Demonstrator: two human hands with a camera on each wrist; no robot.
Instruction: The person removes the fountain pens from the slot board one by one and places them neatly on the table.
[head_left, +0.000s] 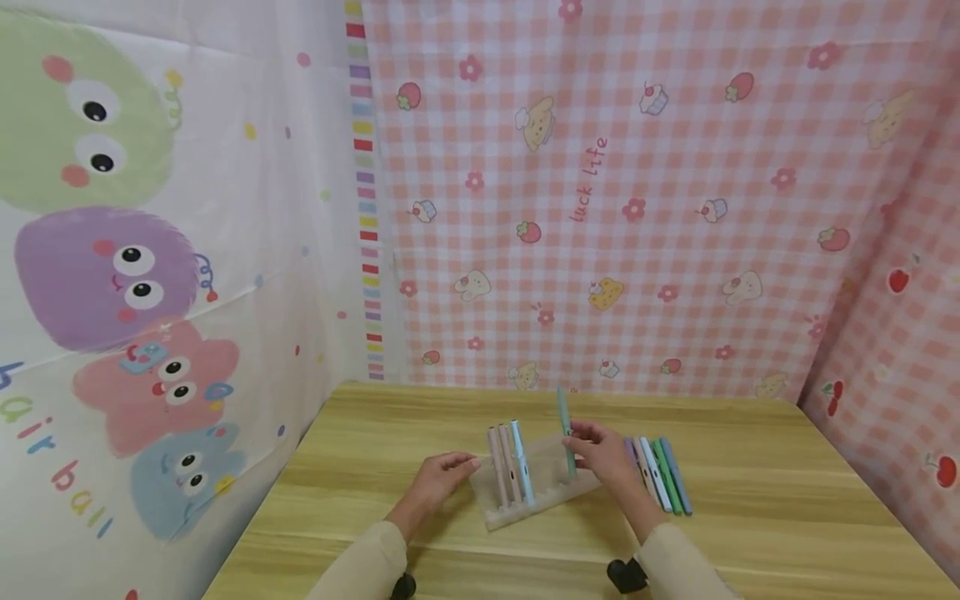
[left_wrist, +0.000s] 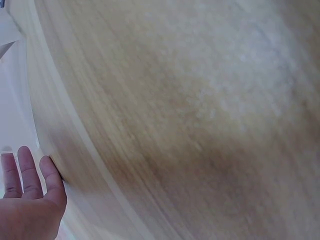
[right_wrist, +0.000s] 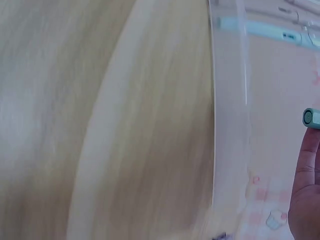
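Pinching a slim grey-green pen upright, the right grip has it over the right part of a clear plastic rack on the wood-grain bench! From the head view, two brownish-pink pens and a light-blue pen lean in the rack; more coloured pens lie to its right. The left grip meets the rack's left edge. Left wrist: fingers extended, but pinching or merely touching, I can't tell. Right wrist: the grey-green pen's end shows just above the fingers!
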